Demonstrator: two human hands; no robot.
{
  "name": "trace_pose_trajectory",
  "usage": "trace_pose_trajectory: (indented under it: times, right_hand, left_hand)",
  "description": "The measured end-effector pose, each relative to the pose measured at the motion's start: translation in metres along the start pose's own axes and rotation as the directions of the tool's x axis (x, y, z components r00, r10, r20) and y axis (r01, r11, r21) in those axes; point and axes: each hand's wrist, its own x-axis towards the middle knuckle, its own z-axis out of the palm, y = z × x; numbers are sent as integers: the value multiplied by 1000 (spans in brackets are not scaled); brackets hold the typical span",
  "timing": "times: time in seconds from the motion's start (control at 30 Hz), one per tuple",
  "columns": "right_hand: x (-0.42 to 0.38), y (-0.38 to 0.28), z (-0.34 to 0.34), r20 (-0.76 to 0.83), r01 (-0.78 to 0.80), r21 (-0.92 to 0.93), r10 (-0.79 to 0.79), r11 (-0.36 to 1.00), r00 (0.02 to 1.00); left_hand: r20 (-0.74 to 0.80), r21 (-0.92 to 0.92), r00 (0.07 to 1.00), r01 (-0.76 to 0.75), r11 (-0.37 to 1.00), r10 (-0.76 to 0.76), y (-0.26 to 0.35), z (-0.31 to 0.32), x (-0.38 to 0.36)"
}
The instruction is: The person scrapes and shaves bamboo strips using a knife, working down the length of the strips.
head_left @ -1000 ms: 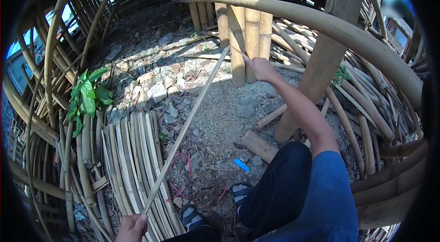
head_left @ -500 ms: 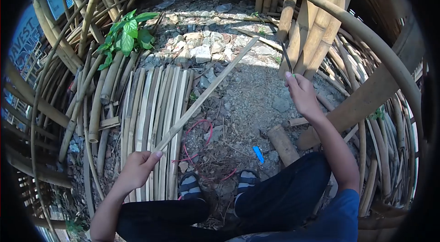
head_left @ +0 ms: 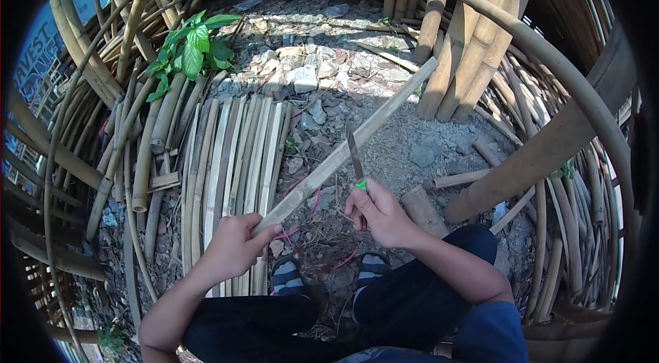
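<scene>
My left hand (head_left: pixel 237 243) is closed on the near end of a long flat bamboo strip (head_left: pixel 343 150), which slants up and away to the right. In my right hand (head_left: pixel 381 215) is a knife (head_left: pixel 355 151) with a green handle, its dark blade pointing up and crossing the strip near its middle. Whether the blade touches the strip I cannot tell. Below the strip, to the left, a row of split bamboo strips (head_left: pixel 233 136) lies on the ground.
Bamboo poles (head_left: pixel 473 26) stand at the back right, and a thick pole (head_left: pixel 542 157) slants at the right. A short bamboo piece (head_left: pixel 423 208) lies by the right knee. A leafy plant (head_left: pixel 193 47) grows at the back left. Pink string (head_left: pixel 316 203) lies near the feet.
The strip and my left hand have shifted right. My right hand has come down and left, bringing the knife from beside the standing poles to the strip.
</scene>
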Motion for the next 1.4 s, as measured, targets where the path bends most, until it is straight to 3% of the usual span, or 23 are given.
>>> trace_pose_trajectory:
  times: [0.1, 0.17, 0.27, 0.5, 0.8, 0.97, 1.13, 1.2, 1.3, 1.4]
  right_hand:
    - [-3, 15, 9, 49, -7, -102, 12, 995, 999]
    - [-4, 13, 15, 59, 16, -374, 7, 927, 998]
    - [-1, 10, 23, 100, 56, -421, -15, 905, 995]
    - [6, 13, 19, 90, 62, -423, -26, 904, 996]
    - [15, 6, 5, 107, 115, -585, -64, 803, 992]
    - [21, 11, -12, -34, 48, -602, -86, 797, 996]
    - [15, 8, 3, -45, -29, -553, 4, 833, 999]
    - [6, 1, 15, 85, 124, -546, -92, 828, 992]
    - [9, 1, 12, 87, 96, -549, -58, 831, 995]
    - [14, 5, 1, 63, 83, -575, -56, 814, 996]
  left_hand:
    - [-17, 60, 998, -62, 996, 63, -6, 1, 2]
    - [-44, 153, 990, -124, 980, 133, -10, 2, 4]
    - [-50, 171, 992, -104, 980, 114, -2, 3, 3]
    - [-57, 179, 993, -91, 980, 102, 6, 6, -3]
    - [-130, 198, 980, -124, 972, 152, 4, 7, -6]
    - [-100, 231, 991, -64, 971, 89, 2, 1, -9]
    - [-100, 228, 992, -58, 972, 83, -3, 3, -5]
    - [-100, 225, 991, -69, 972, 93, -4, 6, -5]
    - [-76, 200, 988, -120, 972, 138, -3, 7, -5]
    - [-79, 219, 992, -74, 973, 94, 3, 4, -10]
